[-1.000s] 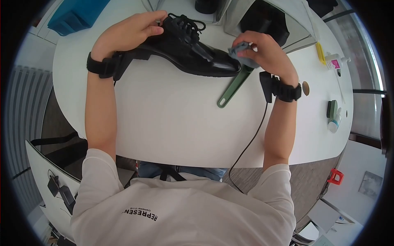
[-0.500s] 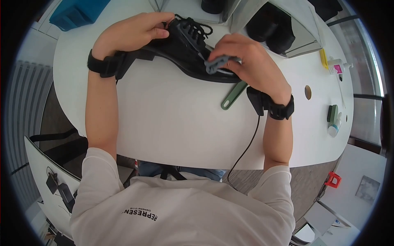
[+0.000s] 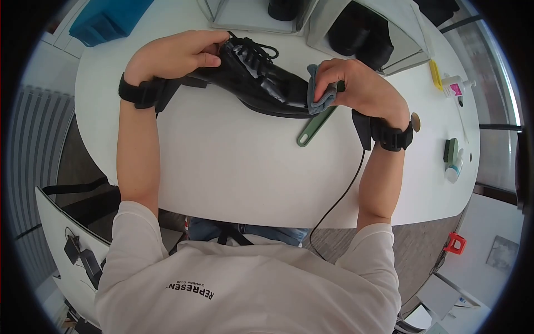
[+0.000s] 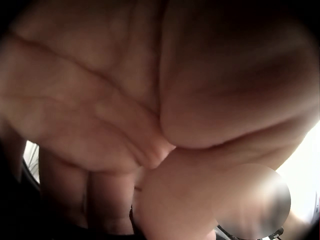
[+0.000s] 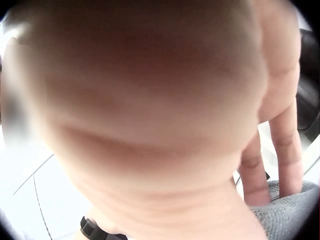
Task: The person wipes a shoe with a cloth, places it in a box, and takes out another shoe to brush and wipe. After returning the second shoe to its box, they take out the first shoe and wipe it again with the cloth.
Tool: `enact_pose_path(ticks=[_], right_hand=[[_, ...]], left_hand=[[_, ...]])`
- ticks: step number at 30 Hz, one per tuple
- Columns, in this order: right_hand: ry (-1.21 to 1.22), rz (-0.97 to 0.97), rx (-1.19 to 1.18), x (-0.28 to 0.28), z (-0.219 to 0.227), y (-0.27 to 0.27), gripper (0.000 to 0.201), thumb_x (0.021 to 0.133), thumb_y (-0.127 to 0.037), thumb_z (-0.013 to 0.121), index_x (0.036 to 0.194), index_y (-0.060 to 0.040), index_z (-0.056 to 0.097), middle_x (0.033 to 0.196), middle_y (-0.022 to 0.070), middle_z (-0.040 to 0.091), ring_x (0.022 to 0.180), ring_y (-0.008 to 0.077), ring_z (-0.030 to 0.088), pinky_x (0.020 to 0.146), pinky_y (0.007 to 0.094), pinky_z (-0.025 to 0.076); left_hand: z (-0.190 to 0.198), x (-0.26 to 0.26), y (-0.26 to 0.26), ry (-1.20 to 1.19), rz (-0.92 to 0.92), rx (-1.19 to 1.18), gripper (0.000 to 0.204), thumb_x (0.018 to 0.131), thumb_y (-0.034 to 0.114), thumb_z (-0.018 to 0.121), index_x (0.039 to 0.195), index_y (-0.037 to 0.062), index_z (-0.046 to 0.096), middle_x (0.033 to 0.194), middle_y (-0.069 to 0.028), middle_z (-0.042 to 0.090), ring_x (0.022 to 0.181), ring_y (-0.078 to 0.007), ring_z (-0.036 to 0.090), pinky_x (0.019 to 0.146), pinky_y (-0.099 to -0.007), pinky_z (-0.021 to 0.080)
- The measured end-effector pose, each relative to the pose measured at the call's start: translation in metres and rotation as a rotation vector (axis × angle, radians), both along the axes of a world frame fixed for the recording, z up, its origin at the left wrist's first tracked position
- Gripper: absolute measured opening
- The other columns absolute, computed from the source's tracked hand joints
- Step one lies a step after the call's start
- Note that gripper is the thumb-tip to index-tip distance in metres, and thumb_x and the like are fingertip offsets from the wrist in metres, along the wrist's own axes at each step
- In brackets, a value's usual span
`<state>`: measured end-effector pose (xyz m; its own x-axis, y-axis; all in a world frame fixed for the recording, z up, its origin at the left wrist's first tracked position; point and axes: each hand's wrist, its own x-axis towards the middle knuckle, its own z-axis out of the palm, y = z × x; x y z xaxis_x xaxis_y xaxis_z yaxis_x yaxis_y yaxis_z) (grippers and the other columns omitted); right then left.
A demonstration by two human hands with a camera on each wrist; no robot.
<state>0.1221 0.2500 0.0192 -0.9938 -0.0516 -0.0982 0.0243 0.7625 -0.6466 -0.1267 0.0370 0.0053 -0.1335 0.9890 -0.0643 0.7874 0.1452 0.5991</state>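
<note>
A glossy black lace-up dress shoe (image 3: 264, 83) lies in front of the person, toe to the right. At its heel end the left hand (image 3: 175, 54) grips the collar between thumb and fingers; the palm fills the left wrist view. In the right hand (image 3: 361, 86) is a folded grey-blue cloth (image 3: 314, 103), pinched between thumb and fingers and laid against the shoe's toe. The right wrist view shows fingertips pressed into the grey cloth (image 5: 290, 215). Under the toe and right hand, a green handle (image 3: 314, 129) slants across the table; its far end is hidden.
Behind the shoe stand open-sided boxes, one with black shoes (image 3: 361, 39) inside. A blue container (image 3: 105, 22) sits at the back left. On the right are a yellow-handled item (image 3: 435, 74), a white bottle (image 3: 453, 85), a green brush (image 3: 450, 150) and a small bottle (image 3: 453, 171).
The right hand with the cloth goes from the toe tip back over the vamp, then out to the toe again. The shoe shifts and tilts slightly while the left hand keeps its grip.
</note>
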Motion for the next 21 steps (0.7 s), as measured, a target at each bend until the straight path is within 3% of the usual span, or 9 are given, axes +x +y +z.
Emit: enact_pose_path(ticks=[5, 9, 14, 16, 17, 19, 20, 21], right_hand=[[-0.124, -0.07, 0.069, 0.003, -0.005, 0.004, 0.02, 0.065, 0.009, 0.069, 0.083, -0.0001, 0.069, 0.084, 0.0096, 0.066, 0.082, 0.0283, 0.063, 0.072, 0.0339, 0.049], [-0.071, -0.128, 0.184, 0.001, -0.008, 0.008, 0.018, 0.068, 0.005, 0.069, 0.085, -0.0002, 0.069, 0.083, 0.0115, 0.067, 0.081, 0.0302, 0.064, 0.072, 0.035, 0.05], [0.356, -0.223, 0.328, -0.007, -0.013, 0.005, 0.025, 0.072, 0.002, 0.07, 0.097, -0.0019, 0.066, 0.088, 0.0117, 0.064, 0.077, 0.0261, 0.061, 0.072, 0.0324, 0.049], [0.433, -0.239, 0.336, -0.011, -0.01, 0.001, 0.024, 0.074, -0.001, 0.071, 0.097, -0.0018, 0.066, 0.087, 0.0114, 0.065, 0.074, 0.0252, 0.06, 0.07, 0.0319, 0.049], [0.501, -0.26, 0.343, -0.011, -0.009, 0.0, 0.023, 0.075, -0.004, 0.071, 0.098, -0.0018, 0.066, 0.085, 0.011, 0.065, 0.071, 0.0244, 0.058, 0.069, 0.0315, 0.049], [0.525, -0.299, 0.328, -0.012, -0.01, 0.001, 0.022, 0.077, -0.007, 0.071, 0.098, -0.002, 0.066, 0.083, 0.0104, 0.065, 0.069, 0.0234, 0.057, 0.068, 0.0311, 0.048], [0.549, -0.331, 0.315, -0.012, -0.01, 0.002, 0.022, 0.078, -0.01, 0.071, 0.098, -0.0022, 0.066, 0.081, 0.0099, 0.064, 0.067, 0.0224, 0.055, 0.066, 0.0308, 0.048], [0.553, -0.336, 0.318, -0.011, -0.008, 0.002, 0.022, 0.078, -0.01, 0.071, 0.098, -0.0022, 0.066, 0.081, 0.0099, 0.064, 0.067, 0.0224, 0.055, 0.066, 0.0308, 0.048]], left_hand=[[-0.002, 0.003, -0.004, -0.008, 0.024, 0.017, 0.02, 0.09, 0.007, 0.057, 0.107, 0.0005, 0.05, 0.087, -0.012, 0.061, 0.082, -0.0241, 0.056, 0.077, -0.0339, 0.045], [-0.006, 0.002, -0.007, -0.099, -0.013, -0.059, 0.02, 0.088, 0.005, 0.058, 0.105, -0.0001, 0.05, 0.085, -0.0117, 0.06, 0.081, -0.0243, 0.057, 0.076, -0.0343, 0.045], [-0.004, 0.011, -0.018, -0.104, 0.018, -0.146, 0.02, 0.083, 0.004, 0.063, 0.1, -0.0003, 0.052, 0.083, -0.0115, 0.061, 0.077, -0.0237, 0.058, 0.074, -0.0346, 0.047], [-0.002, 0.017, -0.025, -0.372, 0.159, 0.003, 0.019, 0.078, 0.002, 0.067, 0.094, 0.0002, 0.056, 0.085, -0.0117, 0.063, 0.078, -0.0225, 0.06, 0.076, -0.0331, 0.049], [-0.002, 0.019, -0.028, -0.369, 0.157, 0.001, 0.019, 0.078, 0.002, 0.067, 0.094, 0.0002, 0.056, 0.085, -0.0117, 0.063, 0.078, -0.0225, 0.06, 0.076, -0.0331, 0.049], [-0.003, 0.022, -0.036, -0.148, 0.149, 0.049, 0.021, 0.073, 0.002, 0.072, 0.089, 0.0009, 0.059, 0.089, -0.0123, 0.064, 0.088, -0.0223, 0.062, 0.086, -0.035, 0.049], [-0.007, 0.024, -0.04, -0.149, 0.142, 0.048, 0.021, 0.073, 0.002, 0.072, 0.089, 0.0009, 0.059, 0.089, -0.0123, 0.064, 0.088, -0.0223, 0.062, 0.086, -0.035, 0.049], [-0.013, 0.023, -0.044, 0.077, 0.074, 0.182, 0.02, 0.072, 0.003, 0.073, 0.087, 0.0012, 0.06, 0.091, -0.0122, 0.064, 0.094, -0.023, 0.062, 0.092, -0.0372, 0.046]])
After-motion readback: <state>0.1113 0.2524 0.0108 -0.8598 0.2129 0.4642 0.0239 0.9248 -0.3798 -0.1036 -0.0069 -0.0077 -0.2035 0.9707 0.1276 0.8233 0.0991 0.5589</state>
